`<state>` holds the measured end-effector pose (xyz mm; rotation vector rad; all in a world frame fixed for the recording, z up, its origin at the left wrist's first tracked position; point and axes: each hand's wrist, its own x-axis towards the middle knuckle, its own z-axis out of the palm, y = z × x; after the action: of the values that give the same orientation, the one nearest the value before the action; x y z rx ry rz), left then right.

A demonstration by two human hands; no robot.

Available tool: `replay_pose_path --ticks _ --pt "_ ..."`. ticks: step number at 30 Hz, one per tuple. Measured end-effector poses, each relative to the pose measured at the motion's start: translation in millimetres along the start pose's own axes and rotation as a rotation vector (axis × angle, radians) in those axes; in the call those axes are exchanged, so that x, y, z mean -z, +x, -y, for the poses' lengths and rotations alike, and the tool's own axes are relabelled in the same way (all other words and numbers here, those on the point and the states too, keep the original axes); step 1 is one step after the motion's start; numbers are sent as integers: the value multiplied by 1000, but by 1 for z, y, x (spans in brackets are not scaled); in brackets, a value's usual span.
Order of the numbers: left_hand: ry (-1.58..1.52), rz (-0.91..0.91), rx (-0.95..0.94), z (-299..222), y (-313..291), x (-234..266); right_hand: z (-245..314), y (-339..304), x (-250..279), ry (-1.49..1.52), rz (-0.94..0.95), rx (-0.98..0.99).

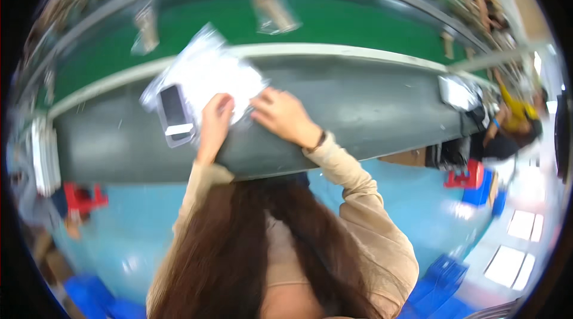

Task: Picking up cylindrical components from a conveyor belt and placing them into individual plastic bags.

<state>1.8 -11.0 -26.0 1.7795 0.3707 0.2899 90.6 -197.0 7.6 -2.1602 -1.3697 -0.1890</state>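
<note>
A person in beige sleeves works with both hands at a grey bench [358,110]. In front of them, left of the middle, a bright white bundle in clear plastic [209,77] lies at the far side of the bench, its far part reaching over the pale rail [316,50] toward the green belt [346,23].

The left grip [215,122] is at the bundle's near edge, fingers curled and thumb close to them. The right grip [280,113] comes in from the right, fingers bent at the bundle's near right corner. Blur hides the fingertips, so whether either is clenched on the plastic or released cannot be told. A dark band [322,139] circles the right wrist.

Just left of the left grip lies a flat, dark-faced rectangular item [173,110] with a light strip at its near end, framed by something clear. On the belt beyond are two bagged tan items, one on the left [145,26] and one near the middle [273,5]. At the bench's right end rests a shiny silvery packet [458,93], with a co-worker in yellow [518,110] close by.
</note>
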Motion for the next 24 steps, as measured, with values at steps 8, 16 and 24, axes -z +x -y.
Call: replay_pose_path --ticks 8,16,24 --pt "-14 -12 22 -11 -1 -8 -128 -15 144 98 262 -433" --pt "103 -150 -24 4 -5 -11 -73 -3 263 271 -416 -161" --pt "248 -172 -100 21 -6 -8 64 29 270 1017 -450 858"
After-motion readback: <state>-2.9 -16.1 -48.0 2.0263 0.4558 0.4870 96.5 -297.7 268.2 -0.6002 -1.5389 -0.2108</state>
